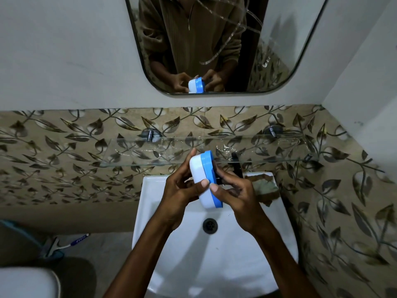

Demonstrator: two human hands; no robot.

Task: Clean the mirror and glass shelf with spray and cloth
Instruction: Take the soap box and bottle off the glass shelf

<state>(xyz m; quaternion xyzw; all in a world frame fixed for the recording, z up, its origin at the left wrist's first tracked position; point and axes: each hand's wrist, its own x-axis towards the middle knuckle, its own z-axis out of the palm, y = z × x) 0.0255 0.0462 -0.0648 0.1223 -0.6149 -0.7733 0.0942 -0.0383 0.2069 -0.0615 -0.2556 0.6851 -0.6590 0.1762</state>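
Observation:
A white and blue soap case [204, 179] is held on edge above the white sink [214, 254], just in front of the glass shelf [150, 151]. My left hand [182, 188] grips its white side and my right hand [234, 190] grips its blue side. The glass shelf carries white smears and specks. Above it, the rounded mirror [279, 50] shows streaks of liquid and the reflection of both hands with the case. A crumpled brown-green cloth [264, 188] lies on the sink's back right corner. No spray bottle is visible.
A black tap [236, 166] stands behind my right hand. The drain [210, 226] sits mid-basin. Leaf-patterned tiles cover the wall; a corner wall closes in at right. A toilet lid [25, 282] and a blue-handled squeegee [64, 244] are at lower left.

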